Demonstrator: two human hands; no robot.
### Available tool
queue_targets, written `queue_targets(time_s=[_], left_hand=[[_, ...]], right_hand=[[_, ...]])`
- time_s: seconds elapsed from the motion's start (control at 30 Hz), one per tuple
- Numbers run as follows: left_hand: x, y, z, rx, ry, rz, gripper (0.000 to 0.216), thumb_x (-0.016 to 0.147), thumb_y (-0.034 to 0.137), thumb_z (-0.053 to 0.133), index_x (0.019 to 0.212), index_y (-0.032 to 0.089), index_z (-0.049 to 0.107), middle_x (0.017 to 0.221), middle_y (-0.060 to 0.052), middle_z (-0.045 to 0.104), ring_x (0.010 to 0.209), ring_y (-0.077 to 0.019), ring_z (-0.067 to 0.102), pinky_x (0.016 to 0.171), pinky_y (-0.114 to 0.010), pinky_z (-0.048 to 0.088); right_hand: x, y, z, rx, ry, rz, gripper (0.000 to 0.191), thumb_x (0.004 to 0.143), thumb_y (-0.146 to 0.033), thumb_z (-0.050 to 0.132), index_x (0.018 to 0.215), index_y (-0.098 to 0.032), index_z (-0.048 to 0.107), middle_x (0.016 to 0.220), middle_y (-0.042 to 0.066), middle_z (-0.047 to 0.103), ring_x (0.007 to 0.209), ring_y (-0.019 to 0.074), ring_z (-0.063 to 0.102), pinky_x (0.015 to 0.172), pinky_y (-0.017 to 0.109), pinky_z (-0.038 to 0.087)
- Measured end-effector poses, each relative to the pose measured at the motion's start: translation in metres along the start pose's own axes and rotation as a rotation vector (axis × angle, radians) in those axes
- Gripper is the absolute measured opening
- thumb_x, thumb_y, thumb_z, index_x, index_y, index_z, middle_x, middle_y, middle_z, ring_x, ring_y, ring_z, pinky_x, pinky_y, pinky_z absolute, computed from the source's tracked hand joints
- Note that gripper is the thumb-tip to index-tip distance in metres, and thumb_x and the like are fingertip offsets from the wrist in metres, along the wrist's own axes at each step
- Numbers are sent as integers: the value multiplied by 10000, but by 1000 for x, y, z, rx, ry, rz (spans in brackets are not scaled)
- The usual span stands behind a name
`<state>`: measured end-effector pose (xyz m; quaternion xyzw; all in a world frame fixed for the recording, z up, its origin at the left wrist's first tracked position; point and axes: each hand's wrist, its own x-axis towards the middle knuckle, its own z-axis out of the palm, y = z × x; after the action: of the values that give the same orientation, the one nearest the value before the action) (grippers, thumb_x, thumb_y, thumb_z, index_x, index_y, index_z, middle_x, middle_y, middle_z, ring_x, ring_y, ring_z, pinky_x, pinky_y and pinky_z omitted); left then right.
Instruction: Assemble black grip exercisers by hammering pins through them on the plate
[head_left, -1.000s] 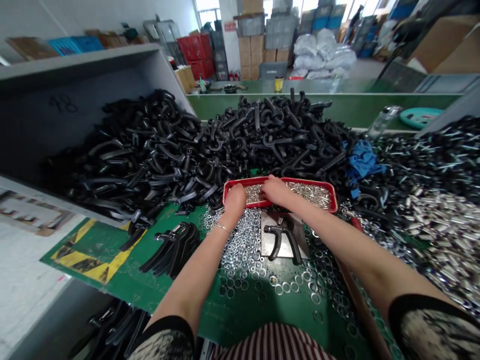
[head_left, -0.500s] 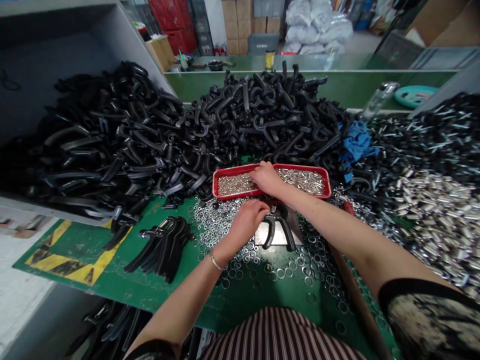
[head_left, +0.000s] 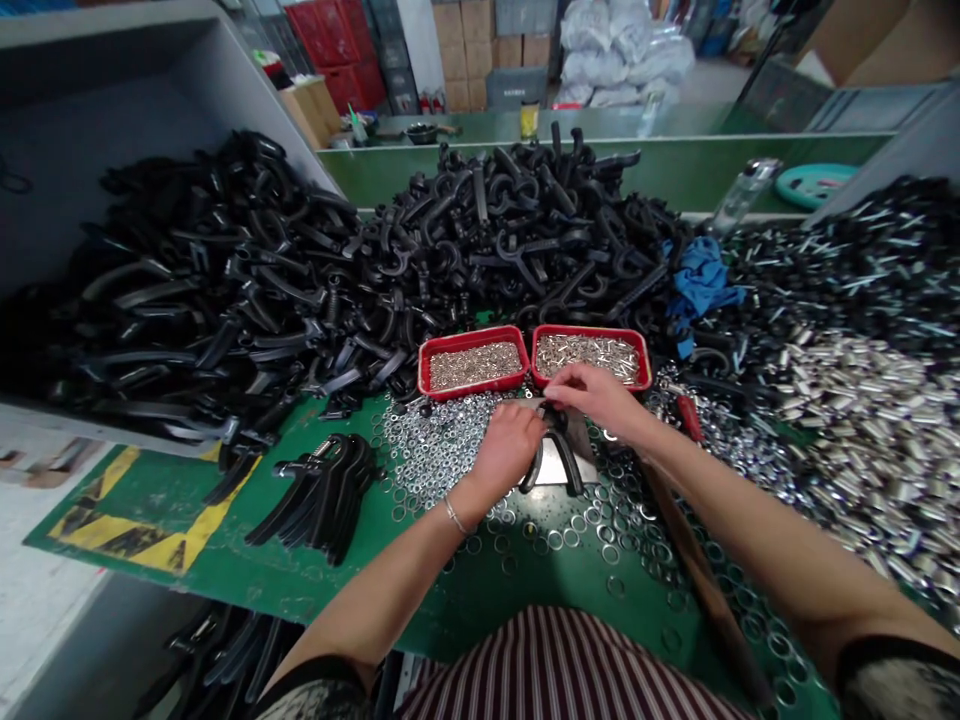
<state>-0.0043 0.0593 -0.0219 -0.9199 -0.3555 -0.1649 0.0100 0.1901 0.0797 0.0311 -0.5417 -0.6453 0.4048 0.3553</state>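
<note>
A black forked part (head_left: 568, 460) with two curved legs stands over a small metal plate (head_left: 553, 468), its legs towards me. My left hand (head_left: 512, 442) is closed at the upper left of this part, fingertips on its head. My right hand (head_left: 598, 402) is pinched just above the same head; whatever sits between thumb and finger is too small to make out. Behind the hands are two red trays, the left tray (head_left: 422, 375) with tiny metal pieces and the right tray (head_left: 645, 372) with small metal pins. Loose washers (head_left: 427, 450) surround the plate.
Black parts are heaped in a large pile (head_left: 495, 230) at the back and left. A neat bunch of black handles (head_left: 322, 500) lies left. Shiny metal sleeves (head_left: 862, 410) cover the right side, near a blue cloth (head_left: 703, 280). A wooden-handled tool (head_left: 697, 570) lies by my right forearm.
My right hand has come out of the red trays, back towards me, to the head of the black forked part. My left hand has shifted slightly right and closer around it.
</note>
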Motion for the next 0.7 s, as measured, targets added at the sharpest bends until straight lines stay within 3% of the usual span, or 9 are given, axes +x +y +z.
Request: queue_targets(time_s=[0.1, 0.2, 0.3, 0.4, 0.57, 0.7], left_hand=[[-4, -1, 1, 10, -8, 67, 213, 1003, 209, 480, 1101, 141, 657, 1052, -108, 669, 978, -259, 562, 887, -410, 434], [-10, -1, 3, -26, 22, 77, 235, 989, 192, 508, 1175, 129, 637, 1120, -114, 666, 1022, -259, 562, 907, -399, 448], [-16, -2, 7, -97, 63, 39, 250, 982, 183, 522, 1201, 129, 631, 1146, -112, 663, 1046, -253, 558, 933, -391, 455], [-22, -2, 9, -178, 88, -12, 268, 993, 184, 501, 1227, 156, 629, 1175, -104, 660, 1068, -243, 556, 954, -399, 458], [-27, 1, 7, -313, 102, -84, 303, 999, 197, 496, 1272, 197, 627, 1229, -97, 657, 1122, -242, 560, 984, -429, 448], [-25, 2, 4, -477, 141, -240, 240, 990, 208, 526, 1169, 205, 686, 1178, -73, 687, 1111, -218, 586, 1000, -414, 452]], right_hand=[[-42, 14, -4, 23, 76, 76, 191, 891, -376, 646, 886, -186, 664, 791, 27, 692, 720, 183, 640, 720, 343, 505], [-62, 25, 6, -216, 166, -80, 141, 923, -320, 630, 861, -199, 667, 831, 40, 693, 792, 203, 634, 794, 371, 497], [-62, 35, 20, -391, 141, -307, 126, 965, -276, 590, 883, -209, 658, 900, 58, 694, 889, 223, 617, 868, 396, 485], [-53, 46, 31, -454, 106, -425, 128, 987, -279, 560, 921, -215, 649, 932, 68, 691, 925, 234, 606, 885, 411, 488], [-44, 56, 35, -518, 92, -477, 163, 1002, -297, 532, 950, -192, 645, 947, 91, 674, 940, 243, 583, 860, 407, 499], [-45, 51, 35, -568, 86, -474, 207, 1018, -298, 493, 940, -180, 644, 936, 97, 665, 931, 240, 572, 852, 398, 500]])
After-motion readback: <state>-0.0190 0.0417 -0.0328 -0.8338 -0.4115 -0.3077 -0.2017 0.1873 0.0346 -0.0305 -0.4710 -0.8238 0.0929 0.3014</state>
